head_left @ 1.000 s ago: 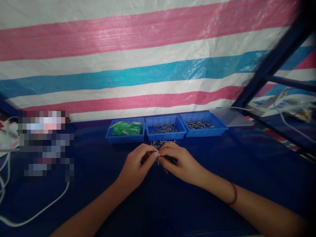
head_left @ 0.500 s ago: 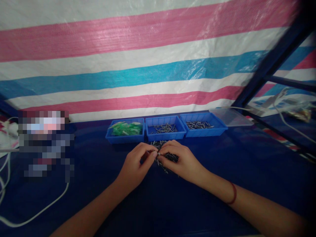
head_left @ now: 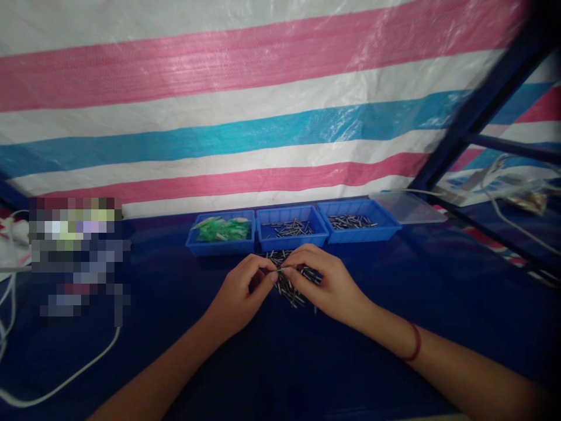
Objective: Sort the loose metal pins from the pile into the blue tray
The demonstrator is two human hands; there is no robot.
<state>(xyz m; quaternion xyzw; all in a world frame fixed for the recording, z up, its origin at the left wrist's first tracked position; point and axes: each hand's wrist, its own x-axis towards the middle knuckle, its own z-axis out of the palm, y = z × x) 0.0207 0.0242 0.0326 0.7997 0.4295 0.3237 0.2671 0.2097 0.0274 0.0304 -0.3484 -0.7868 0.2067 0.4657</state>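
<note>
Between the fingertips of both hands is a thin metal pin, lying roughly level. My left hand pinches one end with thumb and forefinger. Closed on the other end, my right hand faces it from the right, and its fingers cover part of the pin. Beneath and behind the fingertips spreads a loose pile of dark and silvery pins on the blue tabletop. The exact kind of these small parts is too fine to make out.
Behind the pile stand three blue bins in a row: a left bin with green plastic pieces, a middle bin and a right bin with metal pins. A clear plastic sheet lies at right; a white cable curls at left.
My fingertips have drawn slightly apart, so more of the pin shows between them. My right hand has shifted a little right, uncovering more of the pile.
</note>
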